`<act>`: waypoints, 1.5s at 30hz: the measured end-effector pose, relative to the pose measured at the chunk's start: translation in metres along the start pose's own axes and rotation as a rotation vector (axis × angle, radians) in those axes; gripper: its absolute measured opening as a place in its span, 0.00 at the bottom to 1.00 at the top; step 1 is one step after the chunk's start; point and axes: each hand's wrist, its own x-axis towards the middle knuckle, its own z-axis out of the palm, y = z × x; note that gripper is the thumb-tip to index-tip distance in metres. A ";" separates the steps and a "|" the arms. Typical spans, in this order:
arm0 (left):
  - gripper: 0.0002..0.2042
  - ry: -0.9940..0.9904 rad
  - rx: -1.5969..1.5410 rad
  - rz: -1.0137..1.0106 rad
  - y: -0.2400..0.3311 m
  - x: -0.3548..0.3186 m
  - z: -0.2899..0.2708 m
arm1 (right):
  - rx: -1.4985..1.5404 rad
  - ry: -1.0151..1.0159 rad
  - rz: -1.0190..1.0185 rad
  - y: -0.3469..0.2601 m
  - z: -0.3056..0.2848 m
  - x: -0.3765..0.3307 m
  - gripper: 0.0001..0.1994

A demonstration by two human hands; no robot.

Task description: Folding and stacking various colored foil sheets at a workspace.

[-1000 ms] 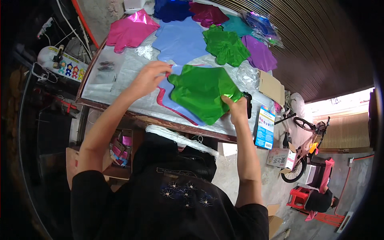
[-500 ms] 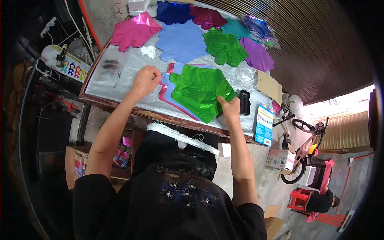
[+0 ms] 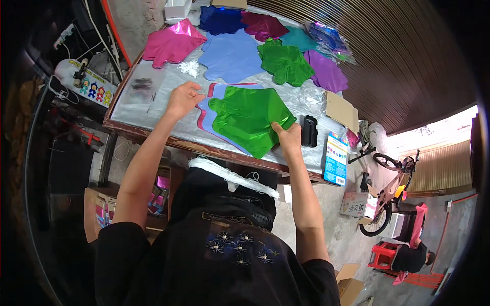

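Green foil balloon (image 3: 250, 120), flat and star-shaped, lying at the near middle of the desk (image 3: 153, 133), on top of a small stack: a periwinkle sheet (image 3: 204, 108) and a red edge (image 3: 202, 122) peeking out at its nine o'clock side. Right hand (image 3: 289, 137) at the balloon's four o'clock corner, fingers closed in a pinch on the green foil edge. Left hand (image 3: 182, 99) at nine o'clock of the stack, fingers curled down on the edges of the lower sheets; whether actually pinching one or just pressing, cannot tell. Further up the desk, toward twelve o'clock: a pink foil balloon (image 3: 172, 43), a big periwinkle balloon (image 3: 232, 53), a second green balloon (image 3: 286, 64), a purple balloon (image 3: 326, 71), dark blue (image 3: 219, 19) and magenta (image 3: 265, 25) ones at the far edge. Black device (image 3: 309, 131) just beside the right hand at three o'clock, cardboard piece (image 3: 341, 109) beyond it.

Risks, judged from here: slick foil on slick foil, so a tug from the right corner alone likely to drag the whole stack askew. Pinch held on one point only, so creasing or tearing at that point possible. Black device close enough to get nudged toward the desk's edge.
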 end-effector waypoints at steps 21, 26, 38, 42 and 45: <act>0.20 -0.245 0.181 0.607 0.051 -0.079 0.010 | 0.030 -0.025 0.042 -0.006 0.003 0.013 0.06; 0.17 -0.288 0.179 0.569 0.048 -0.079 0.009 | -0.413 -0.077 0.180 -0.041 -0.018 0.006 0.12; 0.15 -0.288 0.148 0.538 0.052 -0.071 0.016 | -0.910 -0.263 -0.455 -0.028 -0.036 -0.007 0.46; 0.23 -0.308 0.184 0.529 0.046 -0.071 0.014 | -0.875 -0.327 -0.359 -0.023 -0.034 0.000 0.45; 0.34 -0.176 0.275 0.535 0.048 -0.067 -0.005 | -0.877 -0.336 -0.341 -0.022 -0.040 0.001 0.44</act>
